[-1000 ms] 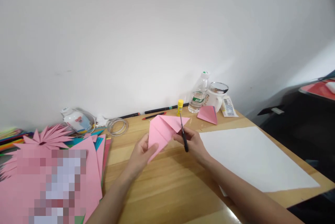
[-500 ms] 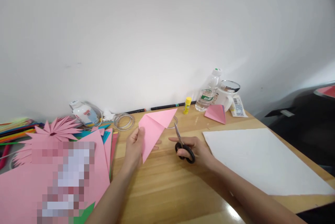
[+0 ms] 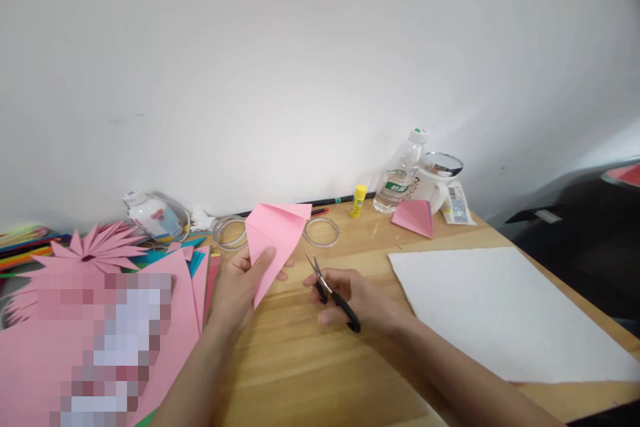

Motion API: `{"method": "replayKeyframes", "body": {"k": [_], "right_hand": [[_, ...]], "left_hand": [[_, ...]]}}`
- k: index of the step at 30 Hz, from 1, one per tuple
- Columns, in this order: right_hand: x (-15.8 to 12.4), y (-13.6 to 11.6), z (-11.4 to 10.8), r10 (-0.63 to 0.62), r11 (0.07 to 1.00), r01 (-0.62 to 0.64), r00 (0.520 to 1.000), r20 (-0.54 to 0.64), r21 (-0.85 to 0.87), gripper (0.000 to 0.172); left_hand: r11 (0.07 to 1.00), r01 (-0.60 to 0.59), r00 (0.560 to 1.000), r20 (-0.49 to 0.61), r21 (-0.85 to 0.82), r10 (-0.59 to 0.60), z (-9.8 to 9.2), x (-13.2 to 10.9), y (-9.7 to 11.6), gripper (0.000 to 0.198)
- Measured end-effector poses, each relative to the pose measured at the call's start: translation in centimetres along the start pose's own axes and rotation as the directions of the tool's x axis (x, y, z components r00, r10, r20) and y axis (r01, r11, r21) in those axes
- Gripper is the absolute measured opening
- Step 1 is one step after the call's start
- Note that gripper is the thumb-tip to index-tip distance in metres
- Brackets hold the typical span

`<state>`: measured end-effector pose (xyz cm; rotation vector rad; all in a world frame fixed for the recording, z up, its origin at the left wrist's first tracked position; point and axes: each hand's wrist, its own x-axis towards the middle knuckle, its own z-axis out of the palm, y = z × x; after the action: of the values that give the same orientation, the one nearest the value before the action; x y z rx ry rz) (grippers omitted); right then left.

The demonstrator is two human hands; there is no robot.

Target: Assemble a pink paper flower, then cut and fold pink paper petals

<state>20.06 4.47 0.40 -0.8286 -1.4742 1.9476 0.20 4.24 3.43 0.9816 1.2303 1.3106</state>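
Glossy light-brown wood-grain table (image 3: pixel 300 374) | left hand (image 3: pixel 243 284) pinching creased, angular pink paper sheet (image 3: pixel 277 235) | right hand (image 3: pixel 363 295) holding black-handled metal scissors (image 3: pixel 345 310), blades slightly parted, off the sheet

Operator's body: two bare hands, two bare forearms.
Left hand (image 3: pixel 239 290) ungloved; left thumb (image 3: pixel 263 262) at the grip, smooth, thick at its base, rounded at its tip. Left fingertips (image 3: pixel 283 275) show as short blunt ends on the far side of the grip, middle lengths hidden. Behind the grip: bare left wrist (image 3: pixel 224 326), then smooth left forearm (image 3: pixel 195 370), widening toward the lower frame edge. Right hand (image 3: pixel 364 297) also ungloved; right fingers (image 3: pixel 340 275) slim and round-ended about the grip, partly hidden, slightly blurred. Right wrist (image 3: pixel 397 322) and right forearm (image 3: pixel 455 357) behind it likewise bare, smooth in outline. Nails too small to read.
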Motion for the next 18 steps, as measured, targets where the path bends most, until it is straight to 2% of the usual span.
{"method": "replayKeyframes", "body": {"k": [4, 9, 12, 15, 18], "right_hand": [[-0.3, 0.4, -0.2, 0.003, 0.996, -0.003, 1.000, -0.005, 0.093, 0.050], [-1.0, 0.1, 0.1, 0.032, 0.994, -0.031, 0.999, -0.003, 0.101, 0.047], [-1.3, -0.2, 0.2, 0.070, 0.992, -0.071, 0.997, 0.021, 0.104, 0.044], [-1.5, -0.1, 0.2, 0.100, 0.986, -0.104, 0.994, 0.038, 0.127, 0.044], [-1.6, 0.2, 0.1, 0.093, 0.984, -0.101, 0.994, 0.061, 0.144, 0.045]], "left_hand": [[0.996, 0.053, 0.996, 0.072, 0.071, -0.058, 0.5, -0.5, 0.0, 0.021], [0.979, 0.077, 0.983, 0.151, 0.187, -0.106, 1.3, -0.9, 0.3, 0.019], [0.970, 0.064, 0.990, 0.109, 0.236, -0.091, 1.5, -1.0, 0.3, 0.020], [0.983, 0.029, 0.999, 0.016, 0.181, -0.032, 1.5, -1.0, 0.1, 0.019], [0.985, 0.017, 0.998, 0.052, 0.173, -0.026, 1.5, -1.2, 0.1, 0.020]]}}
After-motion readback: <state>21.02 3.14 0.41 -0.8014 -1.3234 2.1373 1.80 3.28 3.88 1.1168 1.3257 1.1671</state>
